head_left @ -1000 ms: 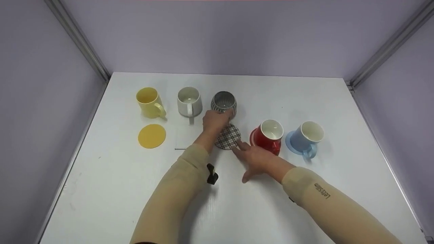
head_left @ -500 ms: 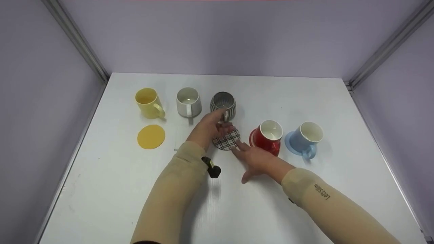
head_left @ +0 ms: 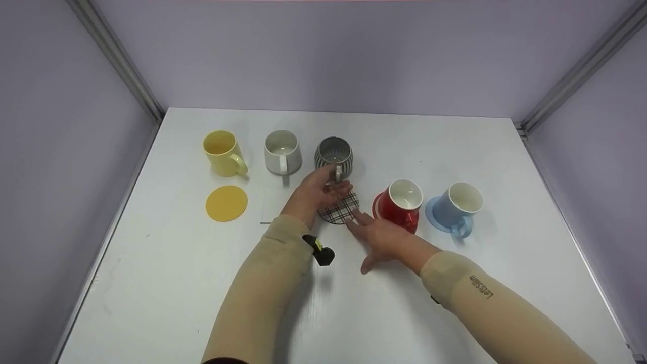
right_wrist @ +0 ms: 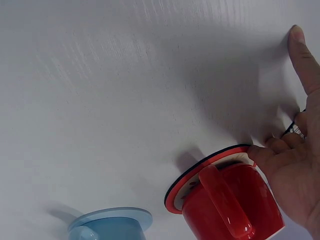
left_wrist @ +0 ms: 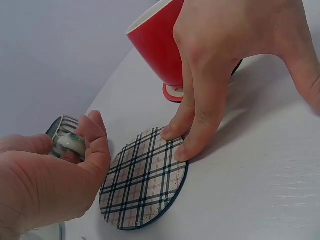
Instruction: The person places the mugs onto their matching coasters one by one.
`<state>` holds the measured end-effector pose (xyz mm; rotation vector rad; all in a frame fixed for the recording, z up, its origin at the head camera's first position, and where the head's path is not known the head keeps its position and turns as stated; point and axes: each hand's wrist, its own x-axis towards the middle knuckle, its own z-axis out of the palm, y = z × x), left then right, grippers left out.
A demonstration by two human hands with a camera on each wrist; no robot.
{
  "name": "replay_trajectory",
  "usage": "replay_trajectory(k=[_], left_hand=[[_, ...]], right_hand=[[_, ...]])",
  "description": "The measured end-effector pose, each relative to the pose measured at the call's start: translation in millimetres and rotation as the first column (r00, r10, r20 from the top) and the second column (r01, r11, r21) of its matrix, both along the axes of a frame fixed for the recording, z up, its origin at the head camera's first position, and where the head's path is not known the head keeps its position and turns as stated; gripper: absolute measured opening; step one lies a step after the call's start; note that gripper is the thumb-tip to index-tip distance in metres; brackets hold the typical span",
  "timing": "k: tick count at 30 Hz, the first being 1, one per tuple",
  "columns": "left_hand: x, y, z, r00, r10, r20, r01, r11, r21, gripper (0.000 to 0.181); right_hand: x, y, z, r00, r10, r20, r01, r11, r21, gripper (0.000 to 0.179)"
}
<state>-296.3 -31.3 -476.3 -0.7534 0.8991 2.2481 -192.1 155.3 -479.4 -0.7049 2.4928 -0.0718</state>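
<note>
Just beyond my left hand [head_left: 319, 191]: grey mug [head_left: 334, 152].
That hand grips its handle [left_wrist: 74, 143]; my outstretched right hand [head_left: 380, 236] touches the coaster [left_wrist: 142, 182].

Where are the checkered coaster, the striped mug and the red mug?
Checkered coaster [left_wrist: 142, 181]: left wrist view, middle of its top.
Striped mug [head_left: 334, 150]: head view, its inside.
Red mug [right_wrist: 226, 204]: right wrist view, its handle.

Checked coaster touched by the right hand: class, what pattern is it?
The coaster is plaid: dark lines crossing on a pale ground, clearest in the left wrist view.
</note>
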Motion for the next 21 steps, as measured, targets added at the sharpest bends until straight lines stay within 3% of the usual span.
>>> replay_trajectory(k=[8,21], left_hand=[[-1.4,0.5,-4.1,0.999,-0.022,-0.034,0.022,1.0,0.006,0.049],[-4.1,-1.7,-11.9,0.999,0.012,-0.043,-0.01,0.999,0.052,0.05]], right_hand=[[-1.1,1,-2.5,1.0,-0.009,-0.002,0.009,1.0,-0.002,0.118],[-0.5,1,-3.3,1.0,-0.014,-0.002,0.014,1.0,0.004,0.12]])
